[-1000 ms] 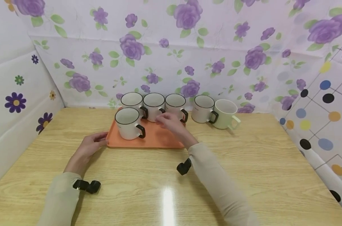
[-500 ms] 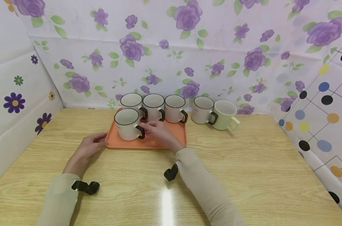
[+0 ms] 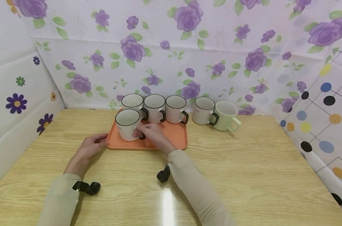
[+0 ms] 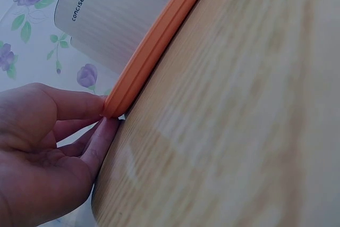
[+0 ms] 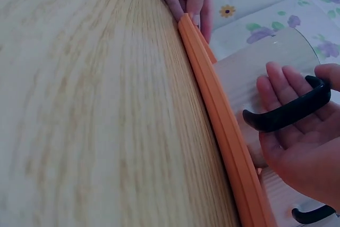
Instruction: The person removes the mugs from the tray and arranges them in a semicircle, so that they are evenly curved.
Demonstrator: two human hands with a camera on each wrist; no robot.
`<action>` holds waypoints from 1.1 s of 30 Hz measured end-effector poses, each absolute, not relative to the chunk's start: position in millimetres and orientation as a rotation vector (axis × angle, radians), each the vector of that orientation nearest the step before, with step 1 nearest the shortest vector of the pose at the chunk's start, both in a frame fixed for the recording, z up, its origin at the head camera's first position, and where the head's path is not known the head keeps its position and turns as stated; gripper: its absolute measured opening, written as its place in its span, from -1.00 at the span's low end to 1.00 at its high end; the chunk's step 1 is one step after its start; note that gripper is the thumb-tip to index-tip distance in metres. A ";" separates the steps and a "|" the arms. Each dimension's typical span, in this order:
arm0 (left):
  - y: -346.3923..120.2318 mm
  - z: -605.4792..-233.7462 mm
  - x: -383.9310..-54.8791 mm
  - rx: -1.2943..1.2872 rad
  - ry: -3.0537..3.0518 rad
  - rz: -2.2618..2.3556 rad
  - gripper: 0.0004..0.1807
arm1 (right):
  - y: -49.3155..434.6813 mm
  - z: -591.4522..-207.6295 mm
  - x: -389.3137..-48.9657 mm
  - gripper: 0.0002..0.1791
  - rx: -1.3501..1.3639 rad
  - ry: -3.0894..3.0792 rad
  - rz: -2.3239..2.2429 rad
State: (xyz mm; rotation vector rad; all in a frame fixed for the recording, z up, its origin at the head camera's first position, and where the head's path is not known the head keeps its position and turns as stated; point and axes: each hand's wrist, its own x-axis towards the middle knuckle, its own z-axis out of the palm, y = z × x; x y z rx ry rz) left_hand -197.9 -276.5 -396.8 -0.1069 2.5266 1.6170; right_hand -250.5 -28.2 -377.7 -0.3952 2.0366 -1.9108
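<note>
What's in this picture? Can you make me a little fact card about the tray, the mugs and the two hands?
Tray: orange tray, on a wood-grained table
Mugs on tray: three white mugs at the back, one front mug, also white
Mugs off tray: one white mug, one pale green mug
Left hand: holds the tray's near left corner
Right hand: fingers through the front mug's black handle
Word on front mug: "concise"

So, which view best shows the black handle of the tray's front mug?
The right wrist view: the handle appears large and nearly whole, with the right hand partly behind it. In the head view, that hand mostly covers it; the left wrist view has only a small dark piece, probably it, at the top edge.
</note>
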 end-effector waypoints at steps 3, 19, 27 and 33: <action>-276.0 -396.7 -198.3 -0.110 2.529 1.612 -0.40 | -28.6 -379.8 -250.0 -0.56 -0.465 2.047 -1.897; -275.5 -397.0 -198.5 -0.121 2.532 1.603 -0.40 | -30.2 -382.8 -240.4 -0.53 -0.480 2.240 -1.899; -276.0 -397.9 -199.4 -0.119 2.528 1.613 -0.41 | -18.4 -380.5 -238.8 -0.52 -0.487 2.213 -1.883; -277.2 -398.6 -199.4 -0.098 2.524 1.631 -0.41 | -2.3 -366.3 -238.6 -0.54 -0.572 2.168 -1.920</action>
